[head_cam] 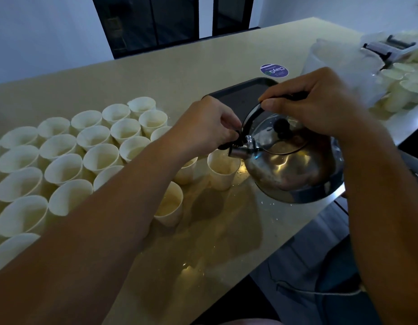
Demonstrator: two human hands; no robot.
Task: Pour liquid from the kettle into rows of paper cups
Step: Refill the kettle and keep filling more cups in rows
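A shiny steel kettle (290, 165) hangs tilted to the left over the beige table (180, 66). My right hand (320, 102) grips its black arched handle from above. My left hand (208, 127) pinches the black cap at the spout's tip. The spout sits just above the rim of a white paper cup (223, 168), which holds some liquid. Several rows of white paper cups (69, 158) fill the table's left side, and my left forearm hides part of them. Another cup (169, 205) with liquid stands nearer to me.
A black tray (238, 99) lies behind the kettle. Plastic bags with stacked cups (405, 90) sit at the far right. A round sticker (274, 70) is on the table beyond the tray. Water drops glint on the table near its right edge (297, 231).
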